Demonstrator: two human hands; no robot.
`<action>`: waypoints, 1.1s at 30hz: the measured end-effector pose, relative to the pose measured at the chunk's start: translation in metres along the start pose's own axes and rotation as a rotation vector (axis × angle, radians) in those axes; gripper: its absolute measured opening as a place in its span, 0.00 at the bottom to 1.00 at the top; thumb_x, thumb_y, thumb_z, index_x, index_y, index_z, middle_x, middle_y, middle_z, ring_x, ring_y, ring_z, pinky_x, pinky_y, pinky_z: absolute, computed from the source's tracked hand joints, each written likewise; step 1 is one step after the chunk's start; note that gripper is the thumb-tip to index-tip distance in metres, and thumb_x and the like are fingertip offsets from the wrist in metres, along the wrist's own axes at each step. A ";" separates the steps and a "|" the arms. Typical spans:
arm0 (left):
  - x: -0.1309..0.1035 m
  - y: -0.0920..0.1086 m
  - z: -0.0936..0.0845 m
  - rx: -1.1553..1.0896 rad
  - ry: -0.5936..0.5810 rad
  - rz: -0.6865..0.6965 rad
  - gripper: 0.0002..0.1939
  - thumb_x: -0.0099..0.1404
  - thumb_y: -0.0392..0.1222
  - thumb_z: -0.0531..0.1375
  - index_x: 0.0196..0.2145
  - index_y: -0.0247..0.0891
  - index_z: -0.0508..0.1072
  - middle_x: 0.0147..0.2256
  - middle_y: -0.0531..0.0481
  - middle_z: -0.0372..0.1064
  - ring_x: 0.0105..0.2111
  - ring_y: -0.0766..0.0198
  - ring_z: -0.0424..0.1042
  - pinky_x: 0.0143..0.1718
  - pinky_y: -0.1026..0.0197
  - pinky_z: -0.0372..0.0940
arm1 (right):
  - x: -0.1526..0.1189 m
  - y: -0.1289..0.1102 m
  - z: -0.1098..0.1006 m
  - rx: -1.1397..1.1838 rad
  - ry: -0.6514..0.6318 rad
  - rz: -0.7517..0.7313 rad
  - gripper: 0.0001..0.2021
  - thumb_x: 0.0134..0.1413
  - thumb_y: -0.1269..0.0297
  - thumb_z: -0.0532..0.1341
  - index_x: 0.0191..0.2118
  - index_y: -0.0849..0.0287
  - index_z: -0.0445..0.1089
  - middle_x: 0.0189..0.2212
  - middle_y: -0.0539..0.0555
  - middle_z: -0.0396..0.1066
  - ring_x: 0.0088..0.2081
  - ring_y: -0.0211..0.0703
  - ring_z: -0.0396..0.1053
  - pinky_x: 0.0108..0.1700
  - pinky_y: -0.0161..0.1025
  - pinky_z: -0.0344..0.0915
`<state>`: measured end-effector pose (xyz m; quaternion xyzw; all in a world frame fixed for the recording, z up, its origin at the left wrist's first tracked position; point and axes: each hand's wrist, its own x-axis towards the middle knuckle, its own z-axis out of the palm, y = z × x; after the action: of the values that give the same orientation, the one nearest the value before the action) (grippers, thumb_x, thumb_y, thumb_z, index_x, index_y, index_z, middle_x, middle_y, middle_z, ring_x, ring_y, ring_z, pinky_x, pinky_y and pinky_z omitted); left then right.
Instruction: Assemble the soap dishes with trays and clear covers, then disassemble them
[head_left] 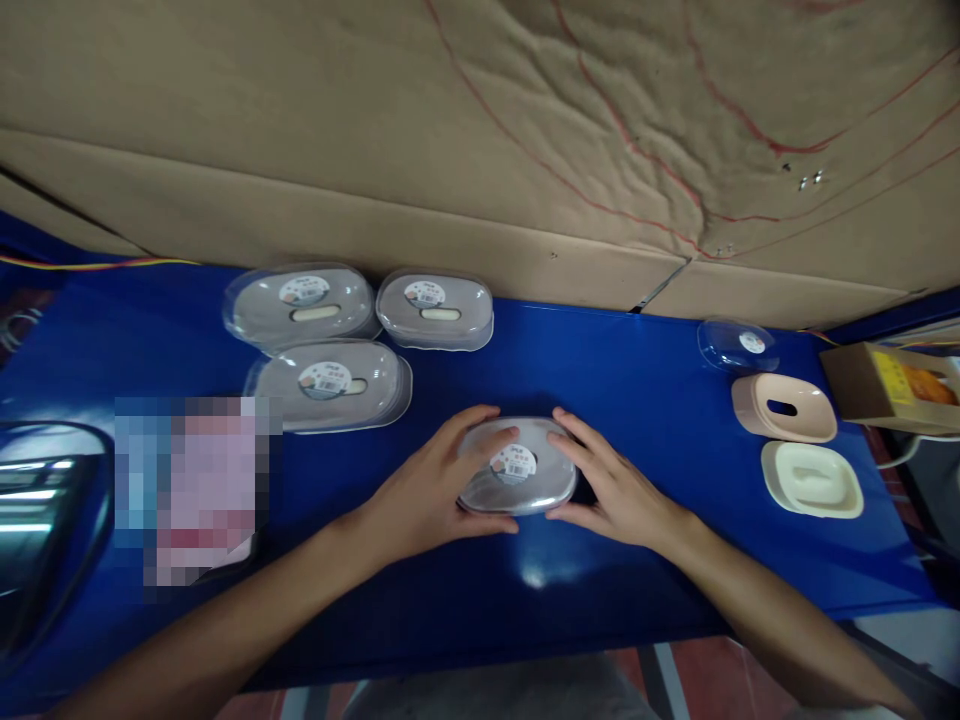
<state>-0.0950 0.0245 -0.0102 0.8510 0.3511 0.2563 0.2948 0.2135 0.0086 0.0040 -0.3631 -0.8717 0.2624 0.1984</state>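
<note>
Near the front middle of the table sits a small oval plastic box with a clear lid and a round barcode label. My left hand grips its left end, thumb at the front edge and a finger lying over the lid. Around the right end, my right hand has its fingers curled, with the thumb at the front. Both hands are closed on this one box. Its underside and ends are hidden by the fingers and lid.
Similar grey lidded boxes stand at the back left. On the right lie a clear lid, a pink oval part with a slot and a cream tray. A cardboard box is beyond. A blurred-out item lies left.
</note>
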 end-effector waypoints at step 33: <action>-0.001 0.008 -0.002 0.149 -0.008 0.028 0.49 0.65 0.63 0.72 0.74 0.49 0.55 0.69 0.32 0.60 0.65 0.36 0.68 0.62 0.34 0.70 | 0.001 0.001 -0.005 0.045 -0.033 0.016 0.49 0.67 0.50 0.69 0.81 0.47 0.39 0.77 0.65 0.51 0.77 0.64 0.53 0.72 0.65 0.63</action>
<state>-0.0935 0.0196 -0.0038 0.8765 0.3560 0.2300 0.2285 0.2157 0.0111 0.0073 -0.3613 -0.8658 0.2892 0.1901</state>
